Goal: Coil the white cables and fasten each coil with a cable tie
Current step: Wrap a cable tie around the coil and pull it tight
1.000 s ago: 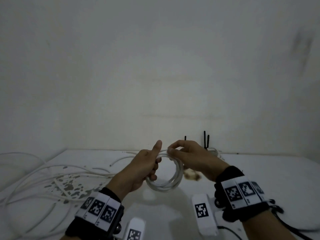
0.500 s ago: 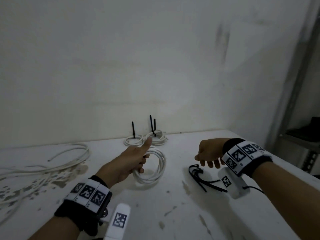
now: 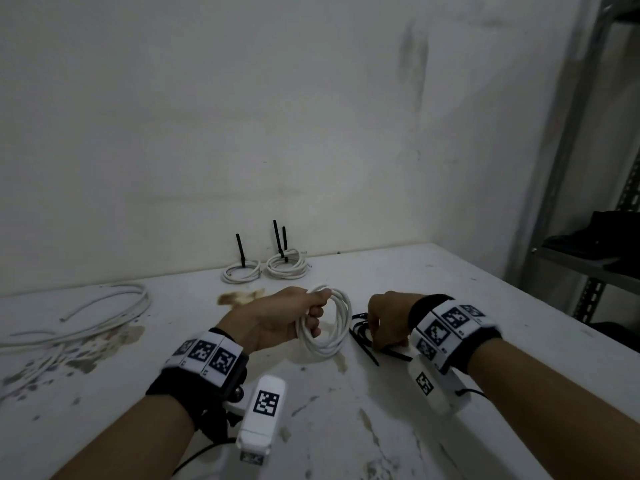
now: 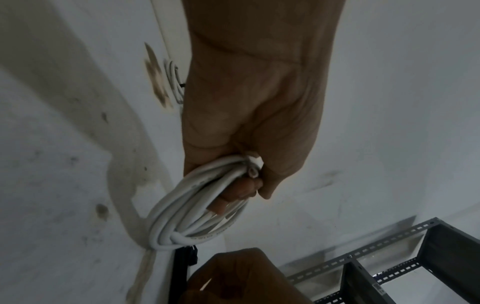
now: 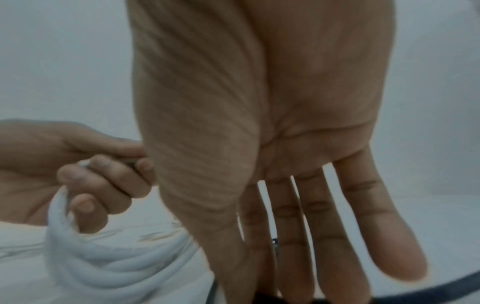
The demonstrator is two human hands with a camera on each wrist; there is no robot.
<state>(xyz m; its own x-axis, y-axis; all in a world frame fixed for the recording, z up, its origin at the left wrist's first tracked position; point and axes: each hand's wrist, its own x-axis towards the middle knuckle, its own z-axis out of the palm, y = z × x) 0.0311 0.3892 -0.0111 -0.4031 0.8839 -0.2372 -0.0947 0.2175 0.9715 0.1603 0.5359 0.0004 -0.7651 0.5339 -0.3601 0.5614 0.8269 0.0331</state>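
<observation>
Held coil (image 3: 329,323) centre-table, cable ties (image 3: 367,341) just right, two tied coils (image 3: 266,268) behind, loose cables (image 3: 86,317) left.

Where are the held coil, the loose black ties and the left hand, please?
held coil (image 3: 337,336), head view, on its right-hand loops.
black ties (image 3: 363,344), head view, on a strap lying on the table.
left hand (image 3: 277,318), head view, on its back.

Tied coils (image 3: 263,268) crowd the far wall (near tabletop (image 3: 450,289) bare)
</observation>
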